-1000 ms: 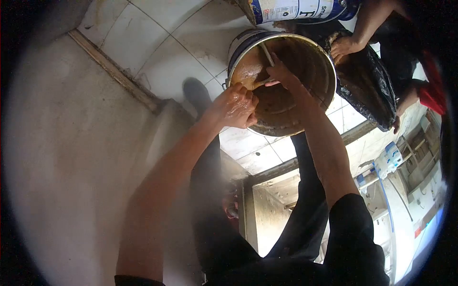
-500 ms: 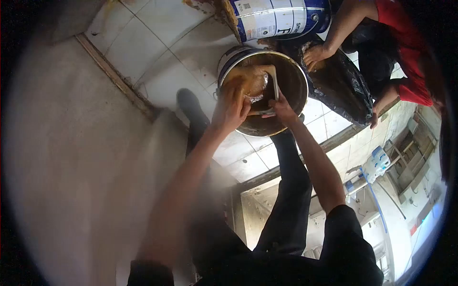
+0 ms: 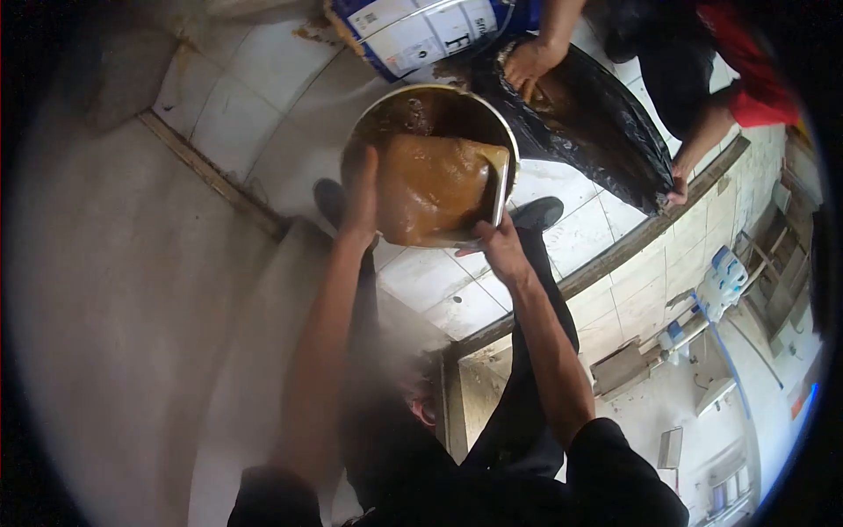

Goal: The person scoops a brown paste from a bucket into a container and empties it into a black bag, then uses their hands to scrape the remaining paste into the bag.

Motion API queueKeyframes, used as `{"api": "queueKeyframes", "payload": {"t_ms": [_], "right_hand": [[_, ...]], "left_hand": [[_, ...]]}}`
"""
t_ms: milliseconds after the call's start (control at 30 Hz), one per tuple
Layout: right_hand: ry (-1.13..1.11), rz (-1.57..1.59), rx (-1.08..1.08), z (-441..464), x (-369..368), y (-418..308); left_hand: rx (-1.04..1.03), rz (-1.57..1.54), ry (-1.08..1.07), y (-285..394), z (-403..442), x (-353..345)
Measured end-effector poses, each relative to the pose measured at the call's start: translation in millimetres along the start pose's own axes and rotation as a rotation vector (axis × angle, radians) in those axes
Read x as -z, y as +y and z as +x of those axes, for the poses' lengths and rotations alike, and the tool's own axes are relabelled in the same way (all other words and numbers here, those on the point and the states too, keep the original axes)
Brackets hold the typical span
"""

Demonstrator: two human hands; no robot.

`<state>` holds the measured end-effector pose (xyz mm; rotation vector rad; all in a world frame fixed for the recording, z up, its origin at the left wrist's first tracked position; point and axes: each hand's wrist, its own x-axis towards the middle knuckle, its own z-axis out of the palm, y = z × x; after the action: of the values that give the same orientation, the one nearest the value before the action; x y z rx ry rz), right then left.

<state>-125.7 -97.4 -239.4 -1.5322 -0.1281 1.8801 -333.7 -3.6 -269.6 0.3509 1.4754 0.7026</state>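
Note:
My left hand (image 3: 361,198) lies along the left side of a shallow square tray (image 3: 501,189), its fingers partly hidden and blurred. At the near right corner, my right hand (image 3: 499,249) is closed around the tray's pale edge. Wet brown material (image 3: 430,189) covers the tray's face; whether it is liquid or a coating I cannot tell. The tray is over the mouth of a round bucket (image 3: 487,98), whose inside is dark brown with some froth at the far side.
Beyond the bucket lies a blue and white labelled pail (image 3: 430,31). At the right, another person's hand (image 3: 531,66) reaches into a black plastic bag (image 3: 606,132), while their other hand (image 3: 678,186) holds its end. A raised ledge (image 3: 211,176) runs along the left.
The tray has come up and levelled over the bucket, its brown face now fully showing. My left hand has moved from the tray's face to its left side. The view has shifted.

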Motion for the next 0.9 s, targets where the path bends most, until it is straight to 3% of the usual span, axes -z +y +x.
{"api": "queueKeyframes", "payload": {"t_ms": [100, 467, 533, 667, 733, 800, 900], "right_hand": [[0.014, 0.073, 0.020, -10.0, 8.5, 8.1], [-0.041, 0.134, -0.080, -27.9, 42.7, -28.2], [-0.055, 0.148, -0.083, -25.9, 59.9, -34.2], [-0.027, 0.202, -0.206, -25.0, 86.3, -64.2], [-0.031, 0.221, -0.259, -16.9, 111.5, -68.8], [-0.063, 0.246, -0.280, -6.8, 139.6, -69.7], [-0.057, 0.270, -0.332, 1.5, 162.6, -92.4]], "left_hand": [[0.236, 0.005, -0.201, -5.1, -6.9, 3.5], [0.233, -0.026, -0.138, 26.4, -53.3, -57.4], [0.088, 0.061, -0.142, 23.5, -60.6, -68.8], [0.002, 0.027, -0.282, 11.5, -54.7, -88.2], [-0.128, 0.323, -0.279, 12.4, -53.6, -110.8], [-0.110, 0.329, -0.292, 26.0, -61.7, -146.4], [-0.268, 0.535, -0.404, 20.7, -37.6, -177.9]]}}
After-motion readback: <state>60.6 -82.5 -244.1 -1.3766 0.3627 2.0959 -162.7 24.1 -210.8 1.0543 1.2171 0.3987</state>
